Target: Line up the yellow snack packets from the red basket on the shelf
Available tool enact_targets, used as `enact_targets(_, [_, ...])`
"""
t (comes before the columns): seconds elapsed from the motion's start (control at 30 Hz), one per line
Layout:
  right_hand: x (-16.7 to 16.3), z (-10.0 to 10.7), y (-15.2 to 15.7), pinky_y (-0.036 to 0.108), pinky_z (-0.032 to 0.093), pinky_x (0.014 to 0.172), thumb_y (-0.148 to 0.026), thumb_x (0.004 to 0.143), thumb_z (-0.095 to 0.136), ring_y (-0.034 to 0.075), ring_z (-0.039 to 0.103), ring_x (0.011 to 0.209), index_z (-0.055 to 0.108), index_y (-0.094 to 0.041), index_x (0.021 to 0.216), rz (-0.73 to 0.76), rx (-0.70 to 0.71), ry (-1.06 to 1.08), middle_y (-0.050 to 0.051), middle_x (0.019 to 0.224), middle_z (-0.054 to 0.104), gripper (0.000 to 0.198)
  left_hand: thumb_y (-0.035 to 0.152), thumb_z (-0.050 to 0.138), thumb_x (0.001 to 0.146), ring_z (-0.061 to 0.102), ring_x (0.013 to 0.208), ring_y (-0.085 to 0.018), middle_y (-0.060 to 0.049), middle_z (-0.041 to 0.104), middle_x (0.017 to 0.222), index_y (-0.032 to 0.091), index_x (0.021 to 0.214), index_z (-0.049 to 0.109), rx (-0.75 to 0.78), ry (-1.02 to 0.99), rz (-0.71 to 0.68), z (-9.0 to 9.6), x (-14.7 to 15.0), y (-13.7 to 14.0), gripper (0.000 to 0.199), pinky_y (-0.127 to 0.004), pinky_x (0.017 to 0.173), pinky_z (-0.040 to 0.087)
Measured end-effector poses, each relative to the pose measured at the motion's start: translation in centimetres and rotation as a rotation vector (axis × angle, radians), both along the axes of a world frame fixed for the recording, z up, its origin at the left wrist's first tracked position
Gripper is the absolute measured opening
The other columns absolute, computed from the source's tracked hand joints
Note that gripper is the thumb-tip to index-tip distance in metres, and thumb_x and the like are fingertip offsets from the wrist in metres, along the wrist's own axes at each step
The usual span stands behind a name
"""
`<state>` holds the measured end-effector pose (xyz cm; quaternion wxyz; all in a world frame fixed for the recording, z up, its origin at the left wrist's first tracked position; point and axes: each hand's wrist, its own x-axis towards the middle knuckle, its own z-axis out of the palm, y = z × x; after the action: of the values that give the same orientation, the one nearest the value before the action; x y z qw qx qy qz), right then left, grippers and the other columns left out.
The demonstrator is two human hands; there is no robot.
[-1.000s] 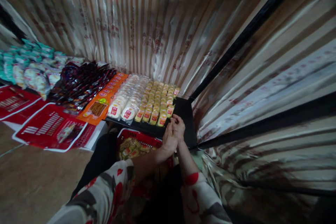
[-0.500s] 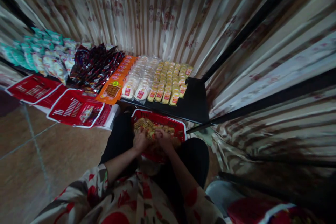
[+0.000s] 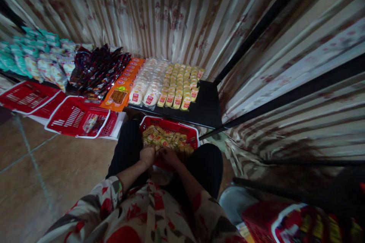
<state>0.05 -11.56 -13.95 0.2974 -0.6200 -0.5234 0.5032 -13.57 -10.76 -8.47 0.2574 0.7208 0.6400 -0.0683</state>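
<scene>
L hand (image 3: pixel 147 155) & R hand (image 3: pixel 169 155) just apart at approx. 6 o'clock of red plastic white-rimmed basket (image 3: pixel 171 122), by small yellow film-wrapped packs (image 3: pixel 159 136) heaped inside. Fingers curled, tips hidden; can't tell if clamped on a pack. From hands: rowed yellow packs (image 3: pixel 181 85) on flat black shelf (image 3: pixel 208 104), 1 o'clock; flat orange packet (image 3: pixel 121 87), 11.

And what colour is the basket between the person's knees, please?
The basket is red, best seen in the head view.
</scene>
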Motion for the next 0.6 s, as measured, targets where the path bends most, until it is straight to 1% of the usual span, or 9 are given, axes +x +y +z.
enact_targets(0.07, [-0.1, 0.2, 0.3, 0.033, 0.047, 0.078, -0.033, 0.074, 0.055, 0.018, 0.063, 0.081, 0.065, -0.024, 0.085, -0.032, -0.009, 0.008, 0.001, 0.081, 0.069, 0.017, 0.015, 0.042, 0.084, 0.056, 0.103, -0.022, -0.013, 0.064, 0.104, 0.015, 0.102, 0.06, 0.061, -0.041, -0.006, 0.3, 0.2, -0.1, 0.025, -0.031, 0.088, 0.043])
enact_targets(0.13, [0.0, 0.6, 0.6, 0.031, 0.049, 0.075, -0.038, 0.076, 0.051, 0.017, 0.063, 0.079, 0.063, -0.023, 0.085, -0.071, -0.019, 0.057, 0.001, 0.081, 0.068, 0.022, 0.013, 0.038, 0.085, 0.055, 0.104, -0.021, -0.011, 0.063, 0.105, 0.016, 0.102, 0.06, 0.133, -0.091, -0.03, 0.7, 0.6, -0.3, 0.028, -0.031, 0.092, 0.041])
enact_targets(0.2, [0.5, 1.3, 0.9, 0.03, 0.05, 0.07, -0.042, 0.071, 0.055, 0.016, 0.063, 0.073, 0.061, -0.022, 0.084, -0.144, -0.045, 0.157, 0.0, 0.077, 0.067, 0.025, 0.014, 0.038, 0.086, 0.053, 0.106, -0.019, -0.01, 0.063, 0.108, 0.016, 0.106, 0.059, 0.183, -0.162, -0.053, 1.1, 1.0, -0.4, 0.029, -0.03, 0.095, 0.039])
enact_targets(0.27, [1.4, 2.3, 1.1, 0.03, 0.051, 0.064, -0.043, 0.063, 0.061, 0.016, 0.063, 0.068, 0.06, -0.023, 0.085, -0.251, -0.08, 0.285, -0.001, 0.073, 0.066, 0.03, 0.014, 0.04, 0.085, 0.052, 0.109, -0.018, -0.008, 0.061, 0.112, 0.016, 0.11, 0.058, 0.216, -0.242, -0.053, 1.6, 1.3, -0.4, 0.031, -0.03, 0.099, 0.038])
enact_targets(0.37, [3.0, 3.9, 1.2, 0.029, 0.05, 0.057, -0.042, 0.058, 0.065, 0.016, 0.062, 0.063, 0.059, -0.024, 0.087, -0.374, -0.135, 0.393, -0.001, 0.074, 0.067, 0.035, 0.013, 0.043, 0.082, 0.048, 0.115, -0.019, -0.009, 0.057, 0.121, 0.015, 0.115, 0.056, 0.247, -0.314, 0.005, 2.2, 1.7, -0.2, 0.035, -0.033, 0.103, 0.036])
enact_targets(0.47, [4.5, 5.7, 1.3, 0.025, 0.048, 0.054, -0.039, 0.056, 0.068, 0.016, 0.062, 0.066, 0.06, -0.023, 0.09, -0.424, -0.148, 0.41, 0.0, 0.081, 0.068, 0.038, 0.015, 0.045, 0.082, 0.047, 0.118, -0.02, -0.01, 0.054, 0.125, 0.016, 0.118, 0.054, 0.247, -0.381, 0.049, 2.9, 2.1, 0.2, 0.037, -0.036, 0.104, 0.036])
enact_targets(0.53, [5.2, 7.0, 1.4, 0.024, 0.047, 0.054, -0.037, 0.057, 0.068, 0.016, 0.063, 0.071, 0.061, -0.022, 0.091, -0.433, -0.122, 0.424, 0.002, 0.086, 0.068, 0.038, 0.016, 0.046, 0.081, 0.047, 0.12, -0.02, -0.01, 0.052, 0.127, 0.018, 0.119, 0.054, 0.256, -0.461, 0.022, 3.4, 2.4, 0.4, 0.038, -0.036, 0.104, 0.037])
enact_targets(0.6, [5.8, 8.2, 1.6, 0.023, 0.047, 0.055, -0.038, 0.059, 0.067, 0.016, 0.063, 0.073, 0.062, -0.021, 0.091, -0.421, -0.102, 0.432, 0.003, 0.087, 0.068, 0.037, 0.016, 0.049, 0.079, 0.045, 0.121, -0.02, -0.009, 0.05, 0.13, 0.019, 0.12, 0.053, 0.278, -0.539, -0.033, 3.8, 2.7, 0.5, 0.041, -0.036, 0.105, 0.036])
